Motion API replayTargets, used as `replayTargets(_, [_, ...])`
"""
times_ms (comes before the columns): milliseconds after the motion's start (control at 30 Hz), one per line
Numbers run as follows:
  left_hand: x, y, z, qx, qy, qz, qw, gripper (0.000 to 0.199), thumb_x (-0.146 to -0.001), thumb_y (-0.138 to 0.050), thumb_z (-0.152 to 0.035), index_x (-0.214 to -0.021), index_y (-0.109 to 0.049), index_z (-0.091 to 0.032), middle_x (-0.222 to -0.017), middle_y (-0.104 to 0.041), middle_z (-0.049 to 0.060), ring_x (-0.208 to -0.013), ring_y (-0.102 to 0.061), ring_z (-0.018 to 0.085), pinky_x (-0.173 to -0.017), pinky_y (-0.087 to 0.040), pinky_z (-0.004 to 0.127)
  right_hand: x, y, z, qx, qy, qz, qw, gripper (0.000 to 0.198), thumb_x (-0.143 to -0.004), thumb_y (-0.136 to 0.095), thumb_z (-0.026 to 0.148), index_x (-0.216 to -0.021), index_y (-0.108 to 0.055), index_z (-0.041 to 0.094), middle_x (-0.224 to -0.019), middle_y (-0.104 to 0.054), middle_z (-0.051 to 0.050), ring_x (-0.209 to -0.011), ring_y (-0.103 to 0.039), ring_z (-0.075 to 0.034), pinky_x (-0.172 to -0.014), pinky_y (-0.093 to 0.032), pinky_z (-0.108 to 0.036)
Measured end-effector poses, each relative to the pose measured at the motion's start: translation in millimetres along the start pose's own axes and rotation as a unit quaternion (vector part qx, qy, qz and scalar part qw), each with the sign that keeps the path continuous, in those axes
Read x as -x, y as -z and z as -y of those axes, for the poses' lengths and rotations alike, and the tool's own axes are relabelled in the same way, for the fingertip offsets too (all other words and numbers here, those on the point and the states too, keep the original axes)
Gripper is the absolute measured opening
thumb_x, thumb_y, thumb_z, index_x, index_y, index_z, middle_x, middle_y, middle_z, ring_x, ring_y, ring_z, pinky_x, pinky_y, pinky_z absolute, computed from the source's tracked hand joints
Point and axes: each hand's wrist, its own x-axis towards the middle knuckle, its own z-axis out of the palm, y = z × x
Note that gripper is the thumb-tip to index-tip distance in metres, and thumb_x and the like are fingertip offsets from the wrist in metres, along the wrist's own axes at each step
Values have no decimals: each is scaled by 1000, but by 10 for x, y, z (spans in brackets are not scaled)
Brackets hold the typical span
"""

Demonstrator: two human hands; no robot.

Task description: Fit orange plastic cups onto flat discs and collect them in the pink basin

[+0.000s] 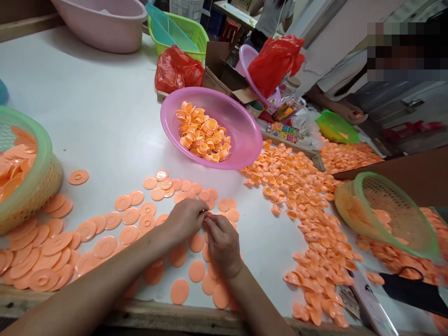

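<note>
My left hand (187,217) and my right hand (224,240) meet above the white table (115,88), fingertips pinched together. Whatever lies between the fingers is hidden. Around and beneath them are scattered flat orange plastic discs (180,290), several showing a raised ring in the middle. Beyond my hands sits a pink basin (241,137) holding a pile of small orange plastic cups (203,135). On the right of my right hand spreads a long heap of small orange cup-like pieces (311,224).
At the left edge stands a green basket (45,172) of orange pieces. Another basket (350,205) lies tilted on the right, near a white-and-black object (371,298). Red bags (178,70), a cardboard box (219,79) and a large pale basin (101,28) are behind. Across the table, a person's hand (346,112) works.
</note>
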Motion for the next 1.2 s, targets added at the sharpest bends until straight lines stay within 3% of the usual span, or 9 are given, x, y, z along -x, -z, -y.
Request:
replayTargets(67, [-50,-1,-45,7,30,14,999,19,-80,-53,-13,-68,-68,-17,-60,-61,-1,-59,-51,12,-55,-29,25,-28,57,25,-61,-33,16,997,25,-95,-47,11,-102,-69,19,-93,-69,-9,-85,-65,-19,-72,-57,-32])
replayTargets(167, [-72,-28,-84,2,36,8,999,19,-76,-53,-10,-61,-64,-15,-55,-56,-2,-56,-49,11,-54,-28,24,-72,121,54,-139,-154,-31,978,21,-94,-50,18,-102,-70,21,-99,-68,-9,-87,-67,-18,-74,-58,-30])
replayTargets(267, [-62,-58,-116,1,45,-1,999,19,-75,-54,-12,-59,-62,-16,-54,-54,-1,-57,-49,12,-53,-28,24,-137,152,55,-153,-284,-25,946,13,-89,-59,27,-90,-70,20,-85,-70,-6,-73,-67,-18,-65,-56,-29])
replayTargets(433, [-87,-81,-166,40,106,18,993,13,-74,-53,-15,-71,-66,-16,-56,-60,-1,-48,-54,12,-47,-33,22,-279,202,42,-288,-450,95,840,19,-84,-57,32,-69,-59,20,-55,-63,1,-42,-60,-15,-41,-47,-25])
replayTargets(567, [-110,-103,-165,71,134,46,987,14,-74,-50,-12,-66,-61,-17,-50,-57,-3,-42,-54,11,-44,-34,20,-317,199,27,-321,-465,102,819,16,-82,-56,32,-70,-57,21,-47,-59,3,-39,-59,-15,-39,-46,-24])
replayTargets(733, [-128,-162,-155,50,129,13,990,14,-73,-51,-13,-61,-56,-17,-55,-58,-1,-54,-56,13,-50,-34,22,-280,122,20,-354,-470,88,804,15,-80,-57,31,-69,-56,21,-46,-59,3,-38,-59,-15,-38,-47,-23])
replayTargets(967, [28,-95,-248,54,91,-20,994,13,-72,-50,-12,-61,-55,-17,-53,-56,-3,-49,-56,12,-47,-35,21,-236,250,-207,-368,-435,99,816,28,-83,-57,41,-73,-66,17,-49,-59,1,-40,-57,-15,-40,-46,-24])
replayTargets(1100, [20,299,-501,184,66,-106,975,12,-80,-53,-25,-79,-63,-18,-55,-59,-5,-44,-59,12,-46,-45,21,-474,444,-795,-172,-340,-77,921,27,-86,-54,38,-86,-71,16,-73,-66,-4,-54,-60,-15,-51,-49,-27])
replayTargets(1200, [-287,734,-757,189,27,-217,957,12,-80,-59,-27,-85,-65,-17,-57,-61,-4,-50,-62,12,-52,-51,22,-713,460,-1148,-73,-281,-129,948,18,-77,-59,27,-88,-70,18,-87,-64,-7,-65,-59,-17,-63,-50,-31])
